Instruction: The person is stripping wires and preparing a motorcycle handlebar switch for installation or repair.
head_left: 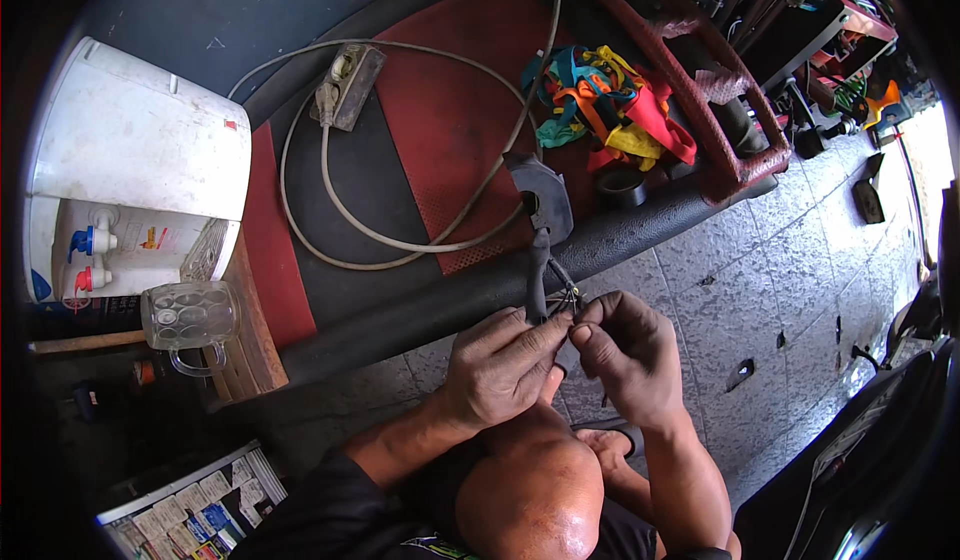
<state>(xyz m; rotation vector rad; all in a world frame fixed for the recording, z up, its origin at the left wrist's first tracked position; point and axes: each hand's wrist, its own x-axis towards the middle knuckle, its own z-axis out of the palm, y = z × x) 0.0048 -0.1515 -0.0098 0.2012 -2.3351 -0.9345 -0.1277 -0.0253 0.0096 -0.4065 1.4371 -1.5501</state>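
- Pinched between both hands, left hand (500, 372) and right hand (625, 355), thin black wires (566, 298) met at the fingertips; their ends were hidden.
- Beyond, a black cable (540, 270) rose to a grey part (543, 195), indistinct.
- Farther, a grey power strip (348, 85) lay on the red mat (440, 110).

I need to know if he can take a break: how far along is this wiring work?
Done: the black cable already shows bared thin wires at its end. In hand: the left hand and right hand pinch those wire ends together, fingertips touching. Left: nothing covers the ends yet; the black tape roll lies untouched on the bench.
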